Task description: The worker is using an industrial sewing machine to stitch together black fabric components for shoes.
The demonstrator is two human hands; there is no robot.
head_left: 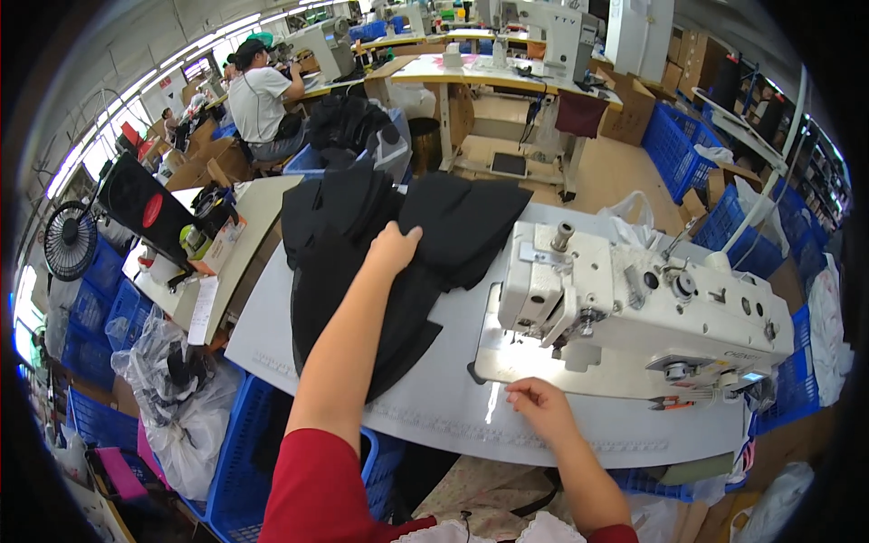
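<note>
My left hand (394, 249) reaches far across the table to several black fabric pieces (444, 226). Its fingers are closed on the edge of the cloth between two piles. Layered black fabric lies to the left of that hand and below my forearm. My right hand (541, 405) is at the front edge of the white sewing machine (625, 299), just below its lit needle area. Its thumb and forefinger are pinched together; whatever is between them, if anything, is too small to make out.
The pale sewing table (434, 425) has a ruler strip along its front edge. Blue crates (244, 452) and a clear plastic bag (181, 407) stand at the left. A side table (262, 217) carries a black box. Further back, a person in a white shirt (262, 100) sits working.
</note>
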